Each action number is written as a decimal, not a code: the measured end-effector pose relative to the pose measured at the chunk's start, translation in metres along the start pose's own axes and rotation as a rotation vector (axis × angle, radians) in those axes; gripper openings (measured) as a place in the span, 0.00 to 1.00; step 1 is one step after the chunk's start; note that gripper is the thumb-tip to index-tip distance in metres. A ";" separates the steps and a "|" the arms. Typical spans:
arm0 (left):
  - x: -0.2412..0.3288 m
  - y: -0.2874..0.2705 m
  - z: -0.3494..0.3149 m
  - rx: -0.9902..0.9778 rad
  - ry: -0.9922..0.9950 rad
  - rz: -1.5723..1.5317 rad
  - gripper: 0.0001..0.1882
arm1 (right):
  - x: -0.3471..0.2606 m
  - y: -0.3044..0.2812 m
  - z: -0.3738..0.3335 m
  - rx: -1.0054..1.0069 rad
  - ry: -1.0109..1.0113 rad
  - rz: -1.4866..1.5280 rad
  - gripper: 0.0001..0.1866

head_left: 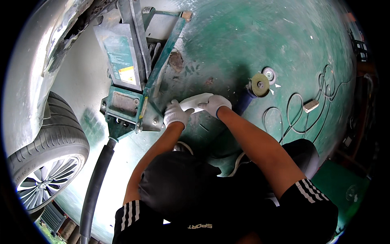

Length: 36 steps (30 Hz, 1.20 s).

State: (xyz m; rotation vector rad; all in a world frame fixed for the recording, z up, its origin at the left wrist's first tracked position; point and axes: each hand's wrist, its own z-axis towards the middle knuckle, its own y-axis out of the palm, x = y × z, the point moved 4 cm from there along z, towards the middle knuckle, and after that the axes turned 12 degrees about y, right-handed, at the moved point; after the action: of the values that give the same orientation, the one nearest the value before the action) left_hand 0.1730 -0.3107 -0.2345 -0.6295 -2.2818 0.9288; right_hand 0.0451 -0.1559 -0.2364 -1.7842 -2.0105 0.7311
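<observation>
My left hand (176, 113) and my right hand (215, 105), both in white work gloves, grip the two ends of a white, slightly curved flat piece (196, 100). It is held low over the green floor in front of my feet, and I cannot make out its material. The fingers of both hands are closed on its edges. Just right of my right hand lies an angle grinder (246, 99) with a dark blue body, partly hidden by my forearm. Its yellowish disc (260, 85) faces up. A second round disc (268, 74) lies on the floor beyond it.
A green floor jack (124, 101) with a long black handle (96, 191) stands close on the left. Beyond it are a car wheel (53, 150) and damaged bodywork (36, 73). At right, a cable loops around a power strip (311, 106). White scraps (278, 85) lie near the grinder.
</observation>
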 end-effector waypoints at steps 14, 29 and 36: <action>-0.003 -0.006 0.030 -0.142 0.010 -0.038 0.44 | -0.013 0.033 0.033 -0.015 0.179 -0.090 0.25; -0.006 -0.005 0.033 -0.106 0.083 -0.032 0.43 | -0.025 0.038 0.043 -0.057 0.211 -0.075 0.34; -0.027 0.013 0.050 -0.108 0.066 -0.055 0.36 | -0.039 0.035 0.037 -0.143 0.165 -0.076 0.37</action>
State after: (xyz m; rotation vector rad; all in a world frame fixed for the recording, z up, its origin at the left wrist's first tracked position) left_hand 0.1615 -0.3412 -0.2824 -0.6308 -2.2905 0.7517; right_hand 0.0576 -0.1969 -0.2841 -1.7706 -2.0505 0.4116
